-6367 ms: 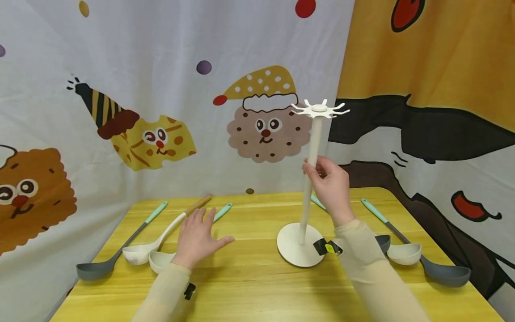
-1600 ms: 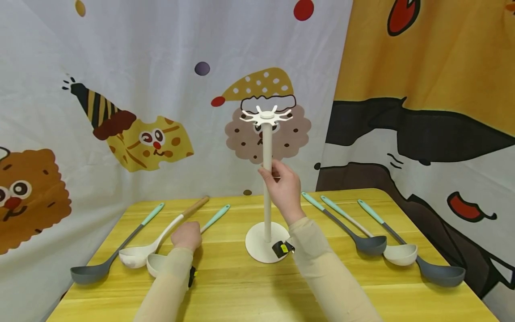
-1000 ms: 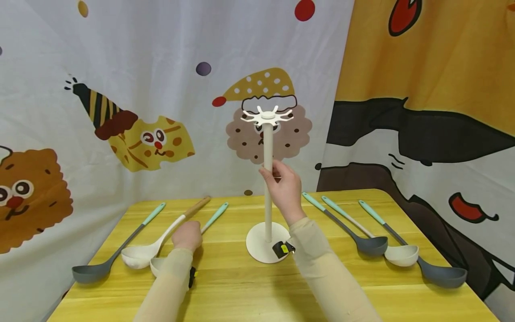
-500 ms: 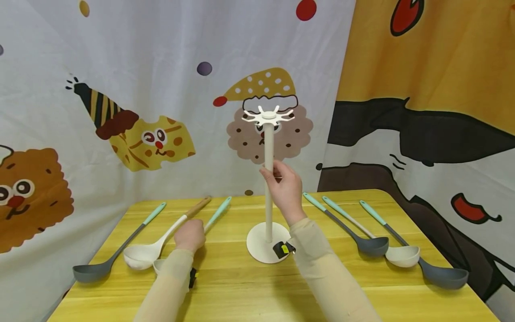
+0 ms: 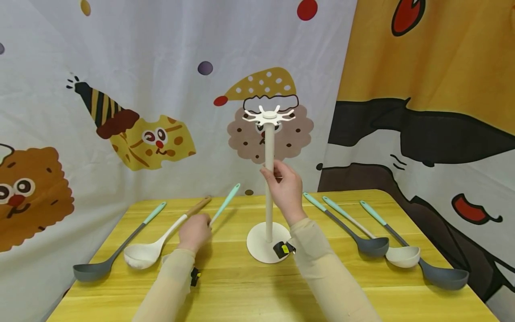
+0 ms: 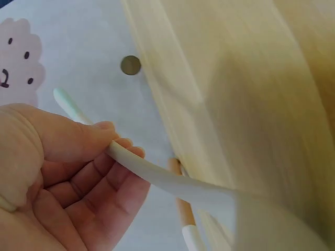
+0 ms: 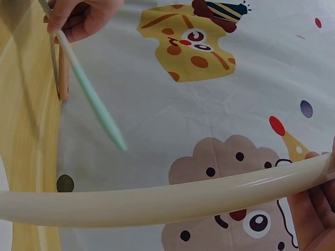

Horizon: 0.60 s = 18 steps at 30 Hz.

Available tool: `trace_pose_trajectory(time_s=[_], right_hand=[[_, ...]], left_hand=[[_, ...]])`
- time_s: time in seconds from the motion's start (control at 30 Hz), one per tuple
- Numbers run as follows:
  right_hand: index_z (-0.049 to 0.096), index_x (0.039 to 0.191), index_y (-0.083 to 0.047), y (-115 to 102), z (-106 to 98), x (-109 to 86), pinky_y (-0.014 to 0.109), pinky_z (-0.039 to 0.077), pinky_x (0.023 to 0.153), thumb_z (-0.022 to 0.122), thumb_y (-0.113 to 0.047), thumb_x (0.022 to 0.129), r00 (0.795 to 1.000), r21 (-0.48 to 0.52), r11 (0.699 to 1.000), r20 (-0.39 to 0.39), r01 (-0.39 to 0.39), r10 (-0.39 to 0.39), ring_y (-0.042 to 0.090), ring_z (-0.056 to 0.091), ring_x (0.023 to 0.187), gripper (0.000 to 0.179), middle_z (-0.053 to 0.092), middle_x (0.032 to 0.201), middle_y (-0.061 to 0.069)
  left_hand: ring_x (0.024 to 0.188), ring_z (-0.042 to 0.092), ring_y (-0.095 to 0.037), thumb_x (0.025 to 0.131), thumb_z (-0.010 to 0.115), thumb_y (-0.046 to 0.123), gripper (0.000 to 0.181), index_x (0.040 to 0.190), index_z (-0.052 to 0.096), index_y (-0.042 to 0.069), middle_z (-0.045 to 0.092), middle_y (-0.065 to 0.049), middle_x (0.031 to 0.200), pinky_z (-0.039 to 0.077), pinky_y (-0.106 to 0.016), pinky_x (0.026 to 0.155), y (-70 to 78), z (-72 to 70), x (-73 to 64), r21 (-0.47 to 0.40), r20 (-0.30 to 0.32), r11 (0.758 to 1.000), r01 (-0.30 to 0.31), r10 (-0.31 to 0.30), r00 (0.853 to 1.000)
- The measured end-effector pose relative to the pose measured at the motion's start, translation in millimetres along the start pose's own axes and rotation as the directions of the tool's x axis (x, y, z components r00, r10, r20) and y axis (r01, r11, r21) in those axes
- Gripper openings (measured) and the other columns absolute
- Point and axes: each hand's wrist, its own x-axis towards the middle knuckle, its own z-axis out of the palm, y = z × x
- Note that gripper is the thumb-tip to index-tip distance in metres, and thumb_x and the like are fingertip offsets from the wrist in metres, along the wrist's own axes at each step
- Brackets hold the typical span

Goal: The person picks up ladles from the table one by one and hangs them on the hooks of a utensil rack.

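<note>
My left hand (image 5: 195, 232) pinches the pale shaft of a white ladle with a mint-green handle (image 5: 226, 203). Its handle end is raised and leans toward the upper right; my hand and sleeve mostly hide the bowl. Thumb and fingertips grip the ladle's shaft (image 6: 167, 180) in the left wrist view. Near the table's middle stands a white utensil stand (image 5: 268, 143), upright, with a round base and a ring of hooks on top. My right hand (image 5: 284, 185) holds its pole (image 7: 131, 206) between thumb and fingers, about halfway up. All visible hooks are bare.
On the left of the wooden table (image 5: 241, 295) lie a grey ladle (image 5: 94, 271) and a white ladle with a wooden handle (image 5: 142, 255). Lying on the right are two grey ladles (image 5: 372, 246) and a white one (image 5: 403, 256). A printed curtain (image 5: 169, 53) hangs behind.
The stand has moved left to the table's middle in my right hand. My left hand, earlier spread above the white ladle, has gripped it, and the ladle's handle end has risen.
</note>
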Motion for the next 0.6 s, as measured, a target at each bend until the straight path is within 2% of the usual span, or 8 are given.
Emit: trace_pose_trajectory(time_s=[0.27, 0.43, 0.6], right_hand=[[0.071, 0.104, -0.006, 0.3, 0.4, 0.1, 0.036, 0.055, 0.068, 0.070, -0.023, 0.094, 1.000, -0.005, 1.000, -0.006, 0.016, -0.016, 0.022, 0.064, 0.077, 0.020, 0.067, 0.087, 0.008], [0.071, 0.104, -0.007, 0.8, 0.7, 0.2, 0.036, 0.055, 0.068, 0.070, -0.023, 0.094, 1.000, -0.011, 1.000, -0.011, 0.015, -0.015, 0.022, 0.064, 0.076, 0.019, 0.066, 0.086, 0.008], [0.071, 0.104, -0.006, 0.8, 0.9, -0.4, 0.036, 0.055, 0.067, 0.070, -0.023, 0.094, 1.000, -0.012, 1.000, -0.012, 0.021, -0.021, 0.022, 0.063, 0.075, 0.019, 0.066, 0.085, 0.008]], left_hand=[[0.061, 0.057, -0.017, 0.090, 0.070, 0.008, 0.006, 0.095, 0.072, 0.005, 0.066, -0.003, 0.077, 0.048, -0.036, 0.055, 12.7, -8.5, -1.9, -0.103, -0.079, 0.993, -0.050, 0.042, 0.996], [0.065, 0.059, -0.017, 0.090, 0.070, 0.008, 0.008, 0.097, 0.072, 0.004, 0.068, -0.004, 0.082, 0.049, -0.036, 0.057, 19.0, -14.2, -3.2, -0.166, -0.117, 0.984, -0.066, 0.047, 0.992], [0.069, 0.060, -0.019, 0.089, 0.071, 0.007, 0.007, 0.095, 0.071, 0.003, 0.068, -0.006, 0.083, 0.051, -0.037, 0.060, 23.7, -19.1, -3.9, -0.205, -0.176, 0.974, -0.100, 0.064, 0.982]])
